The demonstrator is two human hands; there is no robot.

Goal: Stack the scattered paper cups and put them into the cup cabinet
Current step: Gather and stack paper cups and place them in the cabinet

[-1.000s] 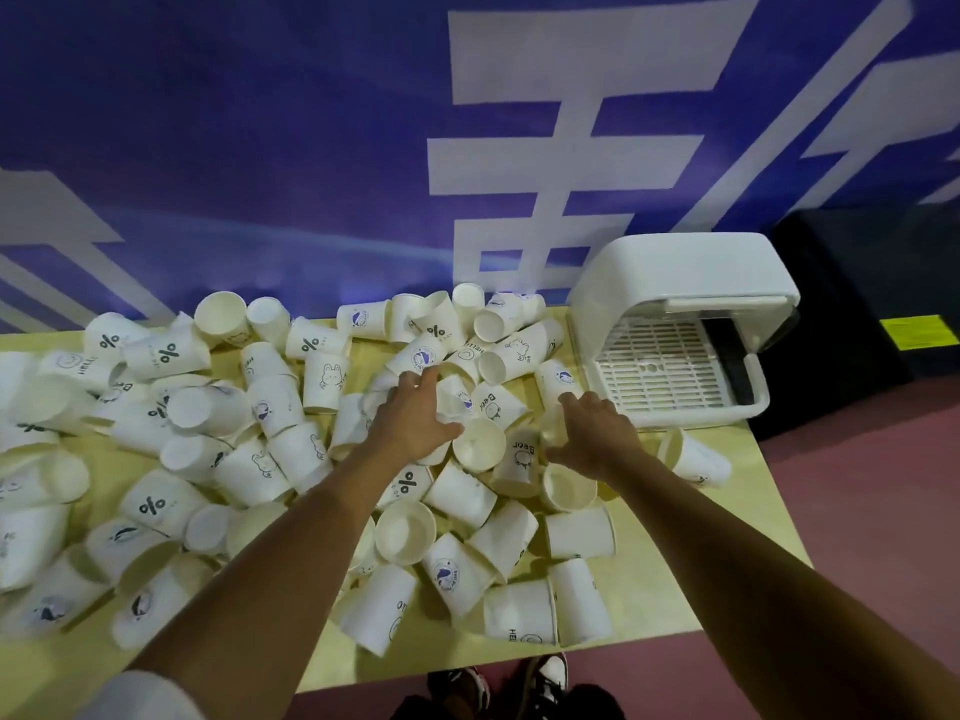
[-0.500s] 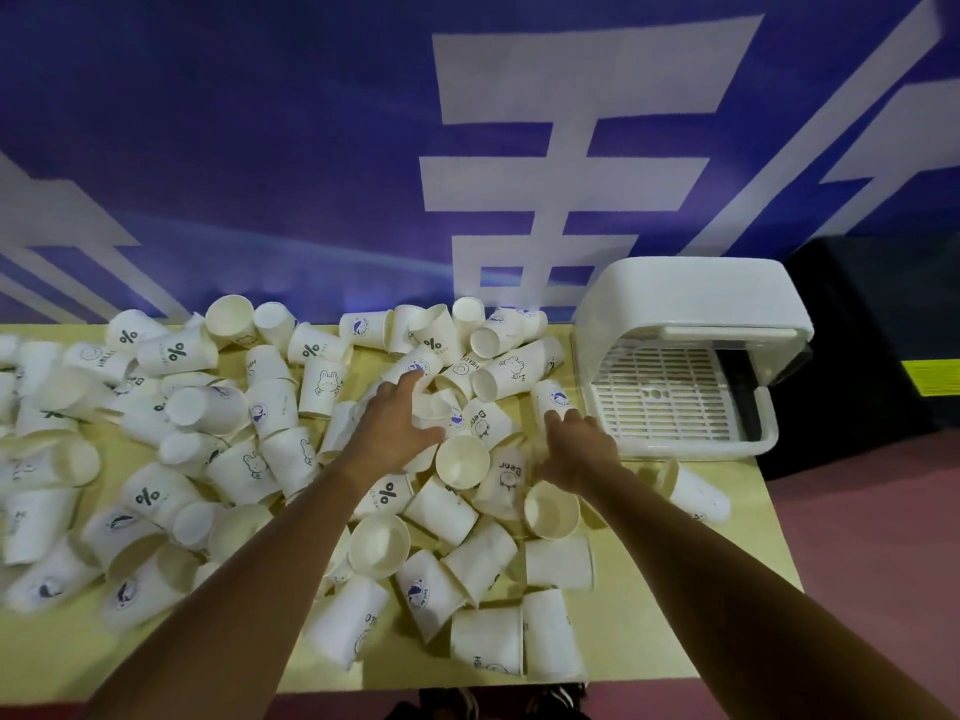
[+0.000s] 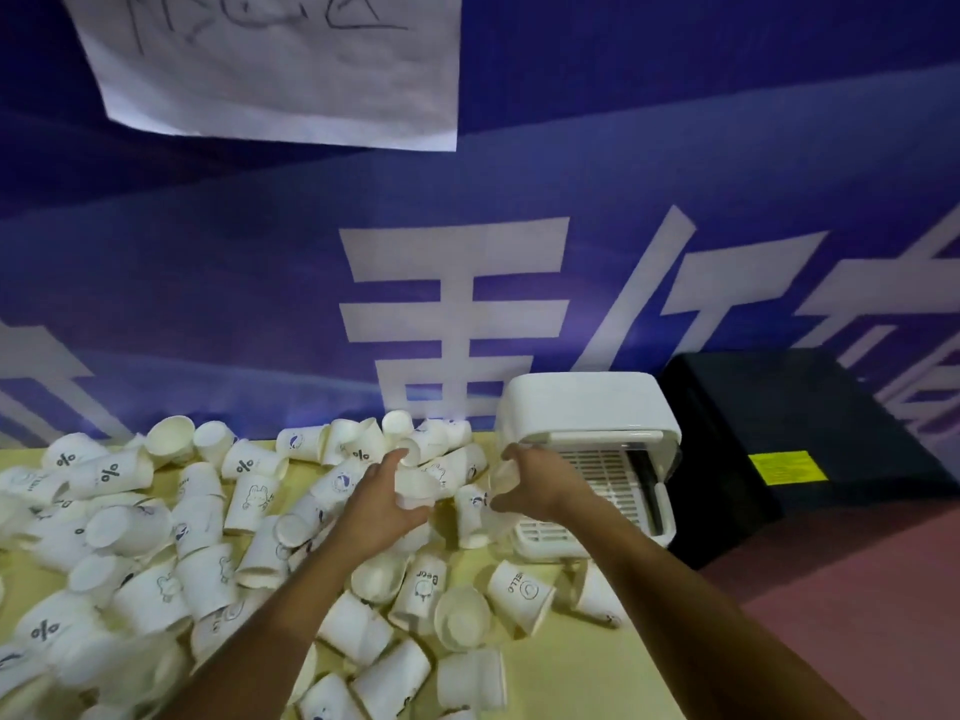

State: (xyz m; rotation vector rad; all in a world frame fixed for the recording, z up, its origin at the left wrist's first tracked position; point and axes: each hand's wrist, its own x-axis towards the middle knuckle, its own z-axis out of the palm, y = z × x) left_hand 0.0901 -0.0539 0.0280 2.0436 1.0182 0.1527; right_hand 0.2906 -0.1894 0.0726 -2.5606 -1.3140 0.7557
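Yellow table (image 3: 571,683), scattered cups (image 3: 197,522), blue banner (image 3: 208,304), pink floor (image 3: 857,589)

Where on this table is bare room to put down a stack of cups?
The near right corner of the yellow table, between the HELLO cup and the table's right edge, is bare. The left and middle are crowded with scattered paper cups.

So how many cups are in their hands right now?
2. The left hand grips one cup; the right hand holds the other cup, by the cabinet. Either may hide nested cups.
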